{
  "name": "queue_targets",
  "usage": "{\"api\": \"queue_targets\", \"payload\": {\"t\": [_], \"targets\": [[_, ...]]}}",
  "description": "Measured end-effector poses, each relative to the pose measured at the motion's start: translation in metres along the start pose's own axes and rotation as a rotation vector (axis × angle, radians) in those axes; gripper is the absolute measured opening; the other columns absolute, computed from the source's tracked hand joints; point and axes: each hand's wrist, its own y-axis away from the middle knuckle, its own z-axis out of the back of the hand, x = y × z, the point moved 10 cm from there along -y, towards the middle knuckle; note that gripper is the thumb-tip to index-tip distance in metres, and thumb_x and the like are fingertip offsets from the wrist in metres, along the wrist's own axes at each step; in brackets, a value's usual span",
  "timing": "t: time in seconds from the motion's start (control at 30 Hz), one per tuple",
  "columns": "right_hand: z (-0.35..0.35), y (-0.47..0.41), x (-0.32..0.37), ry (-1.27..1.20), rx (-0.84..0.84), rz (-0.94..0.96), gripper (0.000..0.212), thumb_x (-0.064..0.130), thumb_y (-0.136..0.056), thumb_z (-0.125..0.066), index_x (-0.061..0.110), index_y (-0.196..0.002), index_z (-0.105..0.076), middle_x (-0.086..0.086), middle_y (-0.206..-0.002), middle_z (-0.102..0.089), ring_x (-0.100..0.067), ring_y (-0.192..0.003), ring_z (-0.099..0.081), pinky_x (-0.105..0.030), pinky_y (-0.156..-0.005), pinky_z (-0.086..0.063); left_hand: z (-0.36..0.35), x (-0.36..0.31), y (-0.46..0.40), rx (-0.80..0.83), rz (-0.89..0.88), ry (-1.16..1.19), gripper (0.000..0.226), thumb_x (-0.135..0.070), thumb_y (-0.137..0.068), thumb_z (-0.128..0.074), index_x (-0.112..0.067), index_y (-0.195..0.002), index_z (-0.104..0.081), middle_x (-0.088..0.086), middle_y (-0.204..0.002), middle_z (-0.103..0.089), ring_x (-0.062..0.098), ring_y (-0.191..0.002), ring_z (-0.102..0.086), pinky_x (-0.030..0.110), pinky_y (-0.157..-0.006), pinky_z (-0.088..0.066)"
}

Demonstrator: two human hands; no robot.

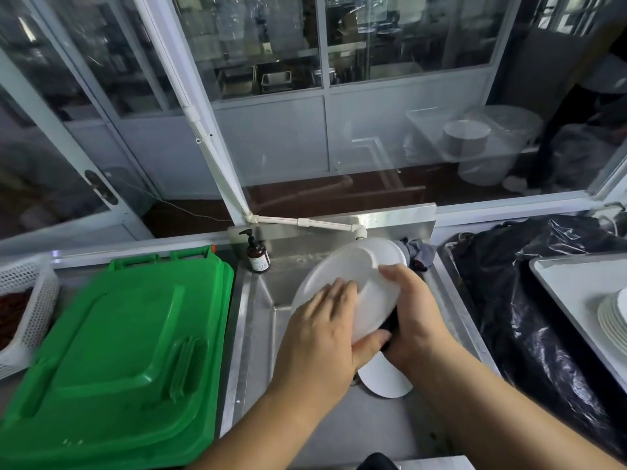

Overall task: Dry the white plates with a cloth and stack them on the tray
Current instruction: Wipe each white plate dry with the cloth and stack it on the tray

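Plate [342, 276], white and tilted on edge, hangs over the steel sink [258, 334] so drips would fall into the basin, gripped between both hands. The left hand [322, 330] lies fingers-flat on its face with the thumb hooked under the near rim; the right hand [412, 317] curls over the right rim, apparently bunching a dark cloth [390, 325] behind it. A second white plate [385, 378] waits below in the sink. Dried plates [612, 317] are stacked on the tray [559, 283] at right, within easy reach. A green bin lid [112, 351] and soap bottle [258, 254] flank the sink's left side.
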Motion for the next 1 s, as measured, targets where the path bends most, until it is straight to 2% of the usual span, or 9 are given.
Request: {"api": "queue_targets", "payload": {"t": [0.13,0.27,0.43,0.57,0.63,0.7,0.77,0.83,1.0], "targets": [[0.016,-0.004,-0.013,-0.078,-0.012,-0.027,0.049,0.038,-0.088,-0.069,0.007,-0.124,-0.074,-0.025,-0.114,-0.078,-0.043,-0.095,-0.078,-0.057,-0.087,-0.063,-0.009,-0.002,0.007,0.003,0.034,-0.063,0.086,-0.075,-0.098,-0.028,-0.016,-0.159,-0.045,0.007,-0.164,-0.046,0.027,-0.152,-0.041,0.043,-0.122,-0.035],[0.022,-0.008,-0.02,-0.12,0.072,-0.064,0.046,0.042,-0.074,-0.074,0.01,-0.105,-0.084,-0.024,-0.109,-0.078,-0.043,-0.087,-0.078,-0.049,-0.062,-0.062,-0.01,0.003,0.006,-0.038,0.01,0.081,0.065,-0.06,-0.104,-0.033,-0.02,-0.151,-0.055,0.001,-0.158,-0.053,0.021,-0.149,-0.044,0.04,-0.124,-0.034],[0.027,-0.015,-0.019,-0.119,0.11,-0.041,0.049,0.043,-0.062,-0.081,0.016,-0.102,-0.084,-0.028,-0.11,-0.077,-0.05,-0.09,-0.076,-0.064,-0.074,-0.059,-0.006,0.034,-0.002,-0.082,0.06,0.223,0.056,-0.051,-0.106,-0.035,-0.021,-0.148,-0.057,-0.006,-0.153,-0.056,0.012,-0.143,-0.046,0.034,-0.123,-0.034],[0.033,-0.02,-0.019,-0.122,0.093,-0.02,0.066,0.044,-0.04,-0.093,0.017,-0.099,-0.084,-0.027,-0.108,-0.077,-0.05,-0.087,-0.075,-0.07,-0.083,-0.054,-0.008,0.098,0.002,-0.214,0.383,0.419,0.055,-0.056,-0.103,-0.043,-0.029,-0.151,-0.048,-0.012,-0.154,-0.049,0.005,-0.138,-0.045,0.03,-0.114,-0.038],[0.034,-0.021,-0.02,-0.139,0.102,-0.019,0.068,0.044,-0.037,-0.094,0.016,-0.098,-0.085,-0.027,-0.107,-0.077,-0.05,-0.086,-0.075,-0.071,-0.085,-0.051,-0.027,0.128,0.013,-0.202,0.684,0.736,0.053,-0.046,-0.104,-0.057,-0.028,-0.152,-0.047,-0.009,-0.151,-0.054,0.003,-0.124,-0.055,0.025,-0.098,-0.044],[0.033,-0.021,-0.022,-0.149,0.121,-0.028,0.069,0.042,-0.037,-0.094,0.014,-0.099,-0.084,-0.027,-0.107,-0.076,-0.051,-0.086,-0.074,-0.072,-0.086,-0.049,-0.063,0.135,0.025,-0.116,0.973,1.231,0.042,-0.03,-0.103,-0.066,-0.016,-0.142,-0.06,0.007,-0.14,-0.068,0.015,-0.111,-0.066,0.032,-0.088,-0.051],[0.03,-0.021,-0.023,-0.158,0.147,-0.038,0.071,0.04,-0.037,-0.095,0.014,-0.101,-0.084,-0.027,-0.109,-0.076,-0.051,-0.086,-0.074,-0.07,-0.082,-0.054,-0.088,0.119,0.029,0.037,1.072,1.608,0.037,-0.023,-0.101,-0.064,-0.007,-0.134,-0.067,0.019,-0.126,-0.075,0.028,-0.106,-0.073,0.038,-0.087,-0.057],[0.029,-0.021,-0.024,-0.157,0.15,-0.049,0.07,0.039,-0.043,-0.094,0.011,-0.106,-0.083,-0.029,-0.111,-0.076,-0.05,-0.088,-0.075,-0.065,-0.076,-0.058,-0.09,0.111,0.03,0.072,1.076,1.748,0.041,-0.022,-0.101,-0.059,-0.004,-0.138,-0.065,0.021,-0.126,-0.074,0.032,-0.113,-0.073,0.041,-0.093,-0.058],[0.041,-0.025,-0.028,-0.153,0.079,-0.093,0.053,0.045,-0.083,-0.071,0.004,-0.115,-0.077,-0.025,-0.111,-0.075,-0.044,-0.087,-0.073,-0.051,-0.076,-0.059,-0.078,0.124,0.027,-0.079,1.072,1.75,0.033,-0.015,-0.106,-0.055,-0.001,-0.133,-0.066,0.024,-0.118,-0.076,0.029,-0.093,-0.077,0.04,-0.083,-0.062]]}}
